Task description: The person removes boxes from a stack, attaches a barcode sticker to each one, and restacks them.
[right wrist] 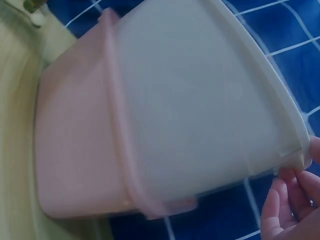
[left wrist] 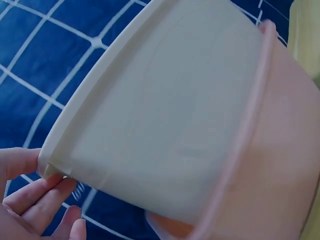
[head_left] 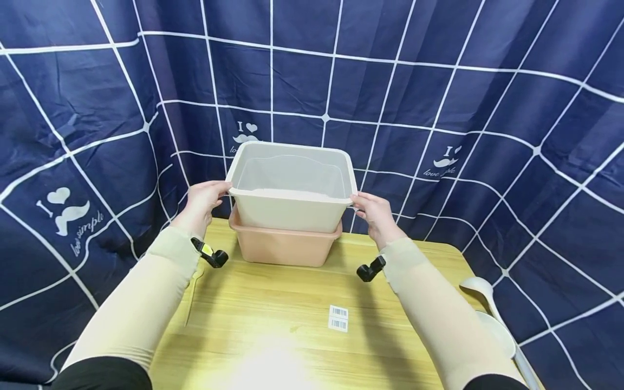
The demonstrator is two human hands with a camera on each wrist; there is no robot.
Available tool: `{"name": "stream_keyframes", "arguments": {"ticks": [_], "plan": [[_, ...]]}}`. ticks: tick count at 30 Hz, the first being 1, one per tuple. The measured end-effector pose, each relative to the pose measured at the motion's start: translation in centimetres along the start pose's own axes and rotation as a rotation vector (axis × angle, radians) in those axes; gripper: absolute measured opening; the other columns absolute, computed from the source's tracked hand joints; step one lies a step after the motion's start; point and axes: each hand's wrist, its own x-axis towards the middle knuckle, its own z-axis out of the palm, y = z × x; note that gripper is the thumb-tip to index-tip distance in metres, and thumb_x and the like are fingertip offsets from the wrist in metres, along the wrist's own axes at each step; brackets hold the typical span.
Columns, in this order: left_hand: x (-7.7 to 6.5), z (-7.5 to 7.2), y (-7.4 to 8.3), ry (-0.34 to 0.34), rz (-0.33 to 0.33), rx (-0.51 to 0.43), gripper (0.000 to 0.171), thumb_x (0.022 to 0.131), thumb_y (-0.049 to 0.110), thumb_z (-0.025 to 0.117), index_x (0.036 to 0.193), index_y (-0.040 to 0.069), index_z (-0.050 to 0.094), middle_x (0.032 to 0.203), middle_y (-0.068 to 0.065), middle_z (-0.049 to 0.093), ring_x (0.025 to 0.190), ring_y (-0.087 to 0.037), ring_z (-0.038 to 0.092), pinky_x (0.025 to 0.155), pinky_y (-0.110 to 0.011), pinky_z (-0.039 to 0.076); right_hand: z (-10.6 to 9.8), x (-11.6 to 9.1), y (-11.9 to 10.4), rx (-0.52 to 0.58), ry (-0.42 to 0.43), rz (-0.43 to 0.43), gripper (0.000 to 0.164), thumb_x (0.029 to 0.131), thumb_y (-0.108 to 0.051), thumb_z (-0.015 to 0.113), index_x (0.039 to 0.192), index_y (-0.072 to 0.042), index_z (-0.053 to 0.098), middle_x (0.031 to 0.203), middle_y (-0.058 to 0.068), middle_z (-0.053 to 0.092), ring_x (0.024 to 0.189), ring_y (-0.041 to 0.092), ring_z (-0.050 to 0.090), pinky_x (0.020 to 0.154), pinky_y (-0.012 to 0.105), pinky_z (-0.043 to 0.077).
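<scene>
- Where the bench runs to its far edge, nearer the left corner, I see a pink tub standing.
- White tub: sits partway inside it, rim raised above.
- Left hand: I see it pinching the white rim's near left corner.
- Right hand: pinching the near right corner.
- Barcode label: well in from the bench's right edge.

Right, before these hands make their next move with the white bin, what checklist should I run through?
1. Left hand on the rim: ok, it pinches the left end of the white bin.
2. Right hand on the rim: ok, it pinches the right end.
3. White bin free of the pink bin: not ok, its lower part is inside.
4. Pink bin upright on the table: ok.
5. Pink bin's floor bare: cannot tell, the white bin hides it.
</scene>
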Motion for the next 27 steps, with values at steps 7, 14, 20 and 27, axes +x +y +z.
{"name": "stream_keyframes", "arguments": {"ticks": [7, 14, 20, 27], "plan": [[-1.7, 1.7, 2.8, 0.028, 0.113, -0.093, 0.014, 0.088, 0.014, 0.072, 0.101, 0.009, 0.071, 0.088, 0.007, 0.066, 0.099, -0.014, 0.058, 0.091, -0.031, 0.044, -1.7, -1.3, -3.1, 0.112, 0.003, -0.091, 0.040, 0.092, -0.006, 0.068, 0.128, 0.008, 0.059, 0.084, -0.007, 0.069, 0.088, 0.015, 0.061, 0.088, 0.032, 0.045], [-2.8, 5.5, 4.9, 0.032, 0.237, -0.148, 0.011, 0.084, 0.010, 0.075, 0.094, 0.007, 0.077, 0.076, 0.008, 0.067, 0.091, -0.014, 0.057, 0.084, -0.027, 0.042, -5.2, -2.3, -6.4, 0.241, 0.016, -0.178, 0.010, 0.092, 0.001, 0.065, 0.092, -0.007, 0.070, 0.078, -0.003, 0.069, 0.075, 0.012, 0.060, 0.075, 0.025, 0.049], [-3.4, 11.1, 5.4, -0.048, 0.253, -0.133, 0.028, 0.082, 0.007, 0.075, 0.107, -0.006, 0.073, 0.094, -0.007, 0.072, 0.100, -0.016, 0.058, 0.097, -0.030, 0.042, -10.6, -2.8, -8.7, 0.316, 0.055, -0.215, 0.018, 0.090, 0.007, 0.063, 0.080, -0.006, 0.072, 0.075, 0.002, 0.068, 0.065, 0.012, 0.061, 0.065, 0.021, 0.051], [-5.8, 18.2, 4.2, -0.150, 0.147, -0.180, 0.023, 0.083, 0.007, 0.075, 0.104, -0.004, 0.074, 0.104, -0.010, 0.070, 0.098, -0.017, 0.057, 0.090, -0.032, 0.044, -17.9, -3.7, -9.4, 0.414, 0.103, -0.187, 0.020, 0.090, 0.012, 0.061, 0.079, 0.001, 0.074, 0.076, 0.008, 0.070, 0.064, 0.016, 0.063, 0.062, 0.023, 0.052]]}}
